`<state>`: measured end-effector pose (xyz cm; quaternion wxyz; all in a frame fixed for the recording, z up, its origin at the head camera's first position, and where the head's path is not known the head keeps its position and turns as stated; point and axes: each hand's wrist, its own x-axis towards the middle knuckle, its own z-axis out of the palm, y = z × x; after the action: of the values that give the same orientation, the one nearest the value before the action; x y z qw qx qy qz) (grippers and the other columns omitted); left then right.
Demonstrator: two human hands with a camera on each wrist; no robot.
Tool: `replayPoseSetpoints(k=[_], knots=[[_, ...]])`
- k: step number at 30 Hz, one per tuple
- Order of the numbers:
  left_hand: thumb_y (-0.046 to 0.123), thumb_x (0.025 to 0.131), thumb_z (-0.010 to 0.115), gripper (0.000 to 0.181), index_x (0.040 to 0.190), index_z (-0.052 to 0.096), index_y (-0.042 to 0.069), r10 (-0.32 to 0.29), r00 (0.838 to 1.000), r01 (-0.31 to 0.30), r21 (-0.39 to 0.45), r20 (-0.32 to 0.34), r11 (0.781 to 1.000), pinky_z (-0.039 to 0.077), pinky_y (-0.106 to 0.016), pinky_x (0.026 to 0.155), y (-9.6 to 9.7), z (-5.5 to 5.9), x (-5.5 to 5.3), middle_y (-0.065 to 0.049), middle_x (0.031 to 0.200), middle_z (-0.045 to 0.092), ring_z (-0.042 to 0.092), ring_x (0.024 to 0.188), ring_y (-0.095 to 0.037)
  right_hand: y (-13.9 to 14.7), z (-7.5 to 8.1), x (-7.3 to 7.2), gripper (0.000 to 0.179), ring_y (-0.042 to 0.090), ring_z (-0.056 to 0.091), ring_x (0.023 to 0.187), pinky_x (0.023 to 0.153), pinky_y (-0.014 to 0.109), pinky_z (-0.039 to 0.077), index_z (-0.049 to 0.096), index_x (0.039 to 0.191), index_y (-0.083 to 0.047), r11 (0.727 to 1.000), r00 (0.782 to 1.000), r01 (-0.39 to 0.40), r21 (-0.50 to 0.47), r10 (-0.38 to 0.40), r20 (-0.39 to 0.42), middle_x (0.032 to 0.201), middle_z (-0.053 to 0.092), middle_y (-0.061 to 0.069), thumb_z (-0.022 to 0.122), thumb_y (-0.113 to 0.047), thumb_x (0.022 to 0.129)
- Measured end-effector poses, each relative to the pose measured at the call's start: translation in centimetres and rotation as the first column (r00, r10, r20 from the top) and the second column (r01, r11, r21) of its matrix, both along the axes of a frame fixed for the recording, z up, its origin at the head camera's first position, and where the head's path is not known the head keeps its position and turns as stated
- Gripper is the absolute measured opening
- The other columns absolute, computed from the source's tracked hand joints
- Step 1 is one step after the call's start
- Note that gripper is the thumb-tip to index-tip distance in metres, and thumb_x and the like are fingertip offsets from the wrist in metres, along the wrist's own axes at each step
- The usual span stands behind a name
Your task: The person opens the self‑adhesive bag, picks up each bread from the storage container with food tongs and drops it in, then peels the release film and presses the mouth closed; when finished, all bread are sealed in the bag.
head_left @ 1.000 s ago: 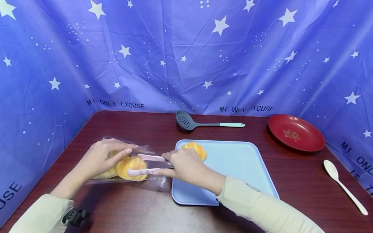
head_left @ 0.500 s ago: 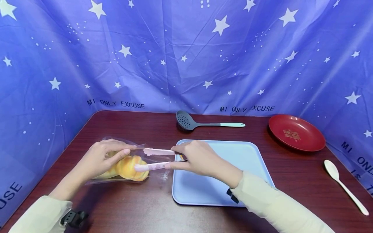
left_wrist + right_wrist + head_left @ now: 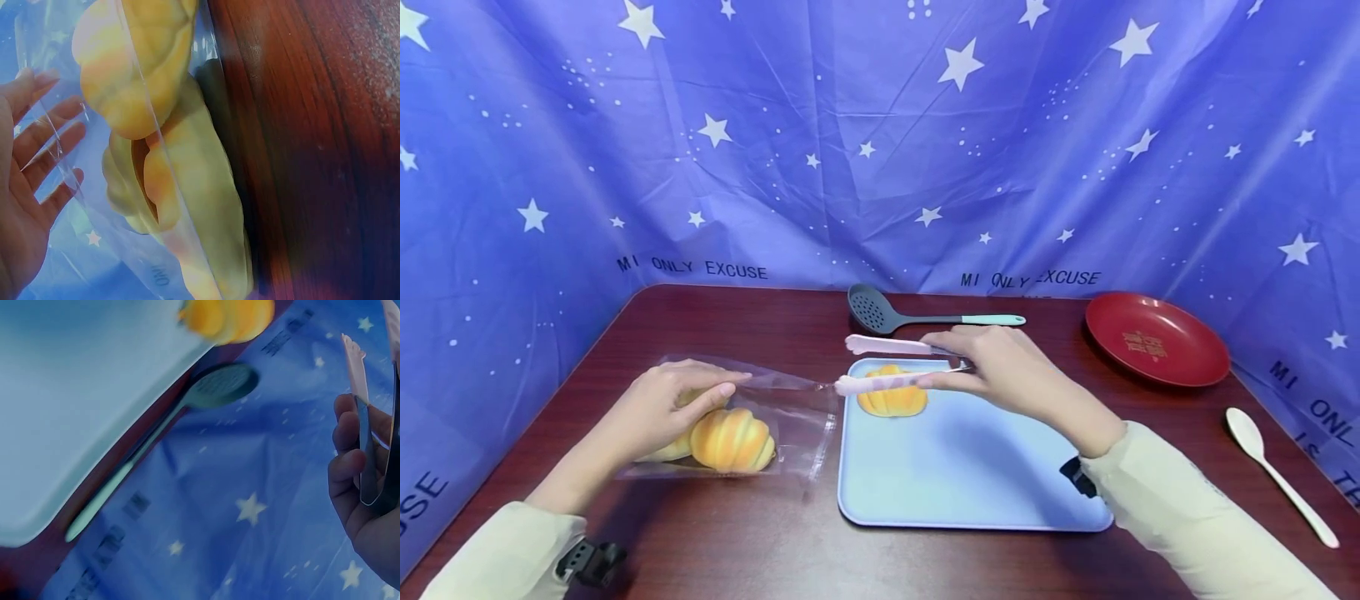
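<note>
My left hand [image 3: 662, 408] rests at the clear plastic bag [image 3: 805, 417] on the table's left; the left wrist view shows its fingers spread and loosely extended against the film. Inside the bag lie a golden bread roll [image 3: 733, 440] and a paler long bread [image 3: 206, 187], partly hidden by the hand in the head view. My right hand [image 3: 1015, 371] holds metal tongs with pink tips [image 3: 880, 382] over the far left of the light blue tray [image 3: 970, 475]. The tips stand apart with nothing gripped. Below them, another roll [image 3: 895, 403] sits on the tray.
Behind the tray lies a grey slotted skimmer [image 3: 874, 310] with a mint handle end. A red plate [image 3: 1157, 342] stands at the back right, and a white spoon [image 3: 1281, 475] lies near the right edge. A starry blue curtain [image 3: 880, 167] surrounds the table.
My right hand has drawn the tongs out of the bag, rightward and up over the tray. The golden roll stays in the bag, turned slightly. My left hand has barely moved.
</note>
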<state>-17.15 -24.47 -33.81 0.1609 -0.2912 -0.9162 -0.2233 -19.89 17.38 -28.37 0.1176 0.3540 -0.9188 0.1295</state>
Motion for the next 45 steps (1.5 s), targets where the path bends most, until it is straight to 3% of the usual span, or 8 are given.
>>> replayPoseSetpoints(k=[6,11,13,18,23,30,38,45], knots=[[0.020,0.099,0.067,0.023,0.119,0.077,0.024,0.009,1.000,-0.009,-0.009,0.022,1.000,0.043,-0.058,0.097,0.0,-0.2,0.0,0.009,0.112,0.075,0.068,0.110,-0.026,2.4,-0.7,-0.7,0.056,0.010,0.062,0.073,0.064,0.033,0.052,0.071,0.129,-0.010,0.995,0.996,0.078,0.055,-0.081,0.045,0.104,0.074,0.004,0.073,-0.051,0.091],[0.019,0.099,0.068,0.023,0.119,0.077,0.023,0.008,1.000,-0.008,-0.012,0.021,1.000,0.043,-0.058,0.096,0.0,-0.3,-0.1,0.007,0.111,0.076,0.069,0.109,-0.027,3.7,-1.8,-1.3,0.054,0.010,0.061,0.070,0.060,0.032,0.051,0.072,0.126,-0.010,0.992,0.994,0.099,0.080,-0.103,0.045,0.096,0.074,0.004,0.074,-0.050,0.090],[0.019,0.099,0.068,0.023,0.120,0.077,0.022,0.005,1.000,-0.004,-0.012,0.017,1.000,0.043,-0.056,0.097,0.0,-0.3,-0.2,0.007,0.111,0.076,0.069,0.109,-0.028,4.0,-2.2,-1.6,0.053,0.011,0.061,0.069,0.058,0.032,0.049,0.073,0.125,-0.009,0.991,0.994,0.096,0.088,-0.101,0.049,0.088,0.073,0.002,0.075,-0.049,0.090],[0.019,0.100,0.067,0.023,0.120,0.077,0.021,-0.001,1.000,0.001,-0.016,0.009,1.000,0.044,-0.054,0.098,0.1,-0.3,-0.2,0.007,0.113,0.076,0.069,0.110,-0.027,4.4,-3.2,-1.9,0.052,0.019,0.068,0.079,0.060,0.034,0.051,0.074,0.123,-0.011,0.989,0.995,0.077,0.123,-0.083,0.052,0.102,0.076,0.008,0.076,-0.049,0.088],[0.019,0.099,0.067,0.023,0.120,0.077,0.022,-0.008,1.000,0.008,-0.006,0.000,1.000,0.045,-0.054,0.097,0.2,-0.2,-0.3,0.007,0.111,0.076,0.069,0.108,-0.026,4.6,-3.7,-2.2,0.052,0.015,0.065,0.076,0.059,0.032,0.048,0.075,0.122,-0.011,0.990,0.995,0.066,0.127,-0.075,0.072,0.110,0.076,0.009,0.078,-0.049,0.087],[0.017,0.100,0.066,0.023,0.120,0.077,0.022,0.010,1.000,-0.010,0.006,-0.002,1.000,0.045,-0.053,0.096,0.1,-0.3,-0.2,0.005,0.111,0.076,0.069,0.106,-0.026,4.9,-3.8,-2.8,0.051,0.008,0.052,0.064,0.056,0.030,0.044,0.075,0.122,-0.014,0.988,0.997,0.036,0.152,-0.045,0.055,0.093,0.074,0.001,0.083,-0.045,0.082],[0.018,0.100,0.066,0.023,0.120,0.077,0.022,0.031,0.999,-0.032,0.024,0.005,0.999,0.045,-0.053,0.096,0.1,-0.3,-0.1,0.005,0.112,0.076,0.069,0.106,-0.025,4.5,-3.8,-3.2,0.047,0.006,0.048,0.057,0.052,0.028,0.042,0.078,0.116,-0.013,0.983,1.000,-0.014,0.185,0.013,0.011,0.079,0.071,-0.001,0.083,-0.044,0.082],[0.016,0.100,0.067,0.025,0.122,0.076,0.022,0.045,0.999,-0.046,0.059,0.026,0.997,0.048,-0.051,0.092,0.0,0.0,0.0,0.004,0.114,0.075,0.069,0.106,-0.023,4.1,-4.0,-2.4,0.037,0.011,0.062,0.064,0.054,0.028,0.047,0.081,0.109,-0.011,0.990,1.000,0.003,0.139,0.000,-0.025,0.093,0.078,0.004,0.082,-0.040,0.085]])
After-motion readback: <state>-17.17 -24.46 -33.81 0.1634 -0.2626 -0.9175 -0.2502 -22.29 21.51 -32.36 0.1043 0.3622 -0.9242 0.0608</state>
